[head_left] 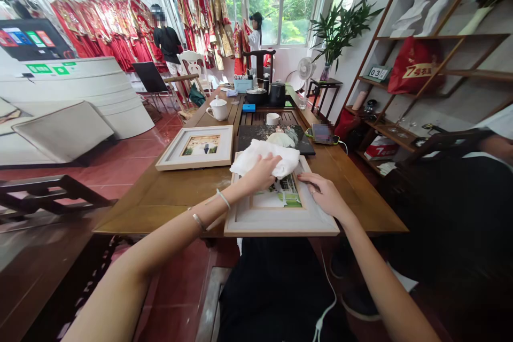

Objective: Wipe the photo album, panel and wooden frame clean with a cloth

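A light wooden picture frame (282, 223) with a pale wide mat lies face up at the near edge of the table. Its photo shows green and white parts; the upper part is covered. My left hand (262, 172) is closed on a bunched white cloth (256, 152) over the frame's upper side, fingers pressing into it. My right hand (325, 196) rests on the frame's right side, fingers stretched towards the photo and no cloth under them. To the left lies a second framed photo (200, 145), face up and apart from both hands.
A dark decorated board (298, 133) lies just beyond the cloth. Further back on the wooden table (160, 200) are a lidded white mug (218, 109), a small white cup (273, 118), a blue box (249, 108) and a dark pot (277, 94). A phone (323, 134) with a cable stands right. Two people are at clothes racks.
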`<state>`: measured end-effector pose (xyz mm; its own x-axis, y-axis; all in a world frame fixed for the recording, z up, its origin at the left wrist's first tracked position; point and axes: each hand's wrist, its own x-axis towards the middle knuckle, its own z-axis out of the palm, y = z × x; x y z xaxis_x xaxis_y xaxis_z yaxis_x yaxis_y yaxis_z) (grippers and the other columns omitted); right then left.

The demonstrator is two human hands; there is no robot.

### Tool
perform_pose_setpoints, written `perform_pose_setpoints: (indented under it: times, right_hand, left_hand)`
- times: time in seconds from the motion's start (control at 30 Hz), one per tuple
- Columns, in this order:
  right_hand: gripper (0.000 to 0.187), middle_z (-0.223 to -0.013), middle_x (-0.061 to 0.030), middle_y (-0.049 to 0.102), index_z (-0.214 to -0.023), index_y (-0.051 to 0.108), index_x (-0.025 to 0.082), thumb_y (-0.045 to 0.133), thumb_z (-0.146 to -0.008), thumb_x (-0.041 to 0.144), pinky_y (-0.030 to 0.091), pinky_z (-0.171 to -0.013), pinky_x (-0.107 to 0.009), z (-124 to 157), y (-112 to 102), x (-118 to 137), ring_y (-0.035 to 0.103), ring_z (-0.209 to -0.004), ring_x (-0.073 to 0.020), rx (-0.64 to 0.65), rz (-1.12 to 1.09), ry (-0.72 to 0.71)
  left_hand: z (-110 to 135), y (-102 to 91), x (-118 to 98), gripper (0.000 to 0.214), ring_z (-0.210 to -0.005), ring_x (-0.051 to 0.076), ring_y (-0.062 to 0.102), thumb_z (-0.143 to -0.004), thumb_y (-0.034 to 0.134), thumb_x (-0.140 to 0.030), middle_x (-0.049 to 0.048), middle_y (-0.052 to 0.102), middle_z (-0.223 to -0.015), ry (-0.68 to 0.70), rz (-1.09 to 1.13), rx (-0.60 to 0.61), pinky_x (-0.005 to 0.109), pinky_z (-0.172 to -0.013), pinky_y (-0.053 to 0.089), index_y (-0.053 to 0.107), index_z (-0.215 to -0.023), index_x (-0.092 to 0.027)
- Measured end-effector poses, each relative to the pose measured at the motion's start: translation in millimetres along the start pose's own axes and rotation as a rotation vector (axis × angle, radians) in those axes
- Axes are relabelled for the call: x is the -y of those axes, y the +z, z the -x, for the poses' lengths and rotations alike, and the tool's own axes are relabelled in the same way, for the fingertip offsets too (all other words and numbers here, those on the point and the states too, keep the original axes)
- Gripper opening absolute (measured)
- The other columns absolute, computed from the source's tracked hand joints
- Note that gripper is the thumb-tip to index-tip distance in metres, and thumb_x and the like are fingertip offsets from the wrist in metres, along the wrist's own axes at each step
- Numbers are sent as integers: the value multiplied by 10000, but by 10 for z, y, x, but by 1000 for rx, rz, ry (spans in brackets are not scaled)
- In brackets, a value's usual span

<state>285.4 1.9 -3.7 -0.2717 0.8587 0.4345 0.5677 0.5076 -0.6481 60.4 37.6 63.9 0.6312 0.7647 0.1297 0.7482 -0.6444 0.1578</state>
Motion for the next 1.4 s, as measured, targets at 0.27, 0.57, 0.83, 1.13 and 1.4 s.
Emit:
perform_pose_setpoints:
  times: [0.27,0.57,0.83,1.13,1.4]
  right_hand:
    - [435,-1127,-68,667,-1036,694,211,425,-737,47,454,-942,-390,-12,-2,60,599,-1062,-236,-4,-17,19]
    - [408,-1096,-88,683,-962,706,199,428,-702,53,473,-887,-379,-10,22,18,619,-1019,-246,-34,-42,6]
    - [368,-1117,-62,692,-983,720,229,443,-771,111,430,-1013,-422,-17,40,-25,601,-1107,-223,-41,-62,15]
    - [365,-1130,-82,685,-993,717,207,445,-771,107,418,-1026,-431,-23,33,-51,591,-1126,-227,-11,-70,11]
    - [413,-1200,-62,650,-1046,701,239,436,-772,80,418,-1021,-432,-7,39,-1,573,-1145,-227,-35,-33,17]
  left_hand:
    - [-258,150,-197,445,-1109,279,529,-672,417,-28,149,580,-1103,160,-29,29,445,-1013,334,453,-1106,-124]
    - [345,-121,-371,425,-1025,242,584,-702,415,-36,105,617,-1110,181,119,149,393,-997,361,454,-1107,-159]
    - [993,-488,-750,634,-1223,267,499,-675,505,-3,104,572,-1242,306,104,341,463,-1072,296,406,-1264,-216]
    - [1025,-366,-944,492,-1289,290,411,-754,537,-88,127,560,-1242,292,-71,232,458,-1041,356,425,-1220,-195]
    - [310,-68,-431,404,-1314,354,364,-833,419,-53,186,501,-1293,66,-309,124,550,-1003,355,456,-1221,-157]
